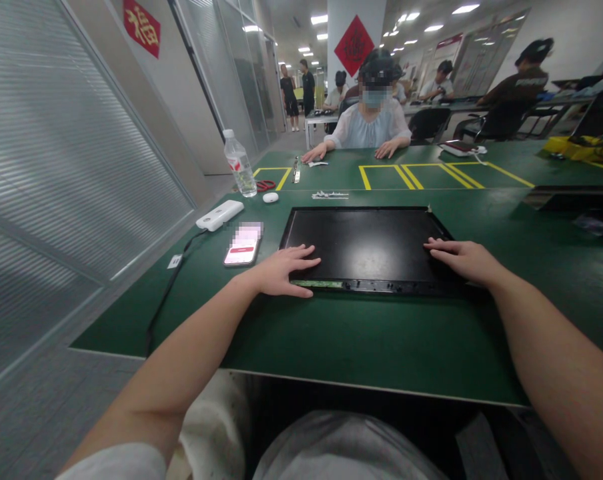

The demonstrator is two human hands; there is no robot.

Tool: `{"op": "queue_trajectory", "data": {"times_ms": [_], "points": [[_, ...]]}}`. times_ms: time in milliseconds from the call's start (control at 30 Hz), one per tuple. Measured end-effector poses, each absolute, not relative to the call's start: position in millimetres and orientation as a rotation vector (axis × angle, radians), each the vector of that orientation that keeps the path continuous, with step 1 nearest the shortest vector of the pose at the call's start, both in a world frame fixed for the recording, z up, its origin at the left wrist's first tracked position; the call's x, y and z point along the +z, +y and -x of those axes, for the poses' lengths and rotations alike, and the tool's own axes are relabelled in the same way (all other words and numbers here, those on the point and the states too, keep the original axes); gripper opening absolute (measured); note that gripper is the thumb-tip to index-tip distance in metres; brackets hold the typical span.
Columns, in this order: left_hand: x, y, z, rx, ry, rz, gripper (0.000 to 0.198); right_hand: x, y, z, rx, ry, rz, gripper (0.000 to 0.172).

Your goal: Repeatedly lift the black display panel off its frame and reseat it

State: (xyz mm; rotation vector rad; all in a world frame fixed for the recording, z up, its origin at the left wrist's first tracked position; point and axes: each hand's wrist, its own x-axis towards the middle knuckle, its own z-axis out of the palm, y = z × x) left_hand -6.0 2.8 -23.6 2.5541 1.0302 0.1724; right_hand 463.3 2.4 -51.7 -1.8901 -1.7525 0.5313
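Observation:
A flat black display panel (369, 243) in a thin dark frame lies on the green table in front of me. Along its near edge runs a strip with a green circuit board (319, 284) at the left part. My left hand (286, 270) rests on the panel's near left corner, fingers spread. On the right side of the panel lies my right hand (459, 259), its fingers stretched out over the edge and holding nothing. Behind the panel, a small pale slotted strip (330, 195) lies on the table.
To the left are a lit phone (244, 244), a white power bank (220, 216) with a black cable, a white earbud case (270, 198), red scissors (265, 185) and a water bottle (240, 164). A co-worker (374, 120) sits opposite, hands on the table (381, 353).

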Motion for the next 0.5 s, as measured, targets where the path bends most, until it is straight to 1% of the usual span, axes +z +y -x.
{"op": "queue_trajectory", "data": {"times_ms": [267, 500], "points": [[-28.1, 7.0, 9.0, 0.109, 0.981, -2.643, 0.088, -53.7, 3.4, -465.2, 0.554, -1.768, 1.877, 0.035], [-27.0, 6.6, 9.2, 0.103, 0.969, -2.646, 0.086, -53.2, 3.7, -465.6, 0.569, -1.745, 1.858, 0.032]]}}
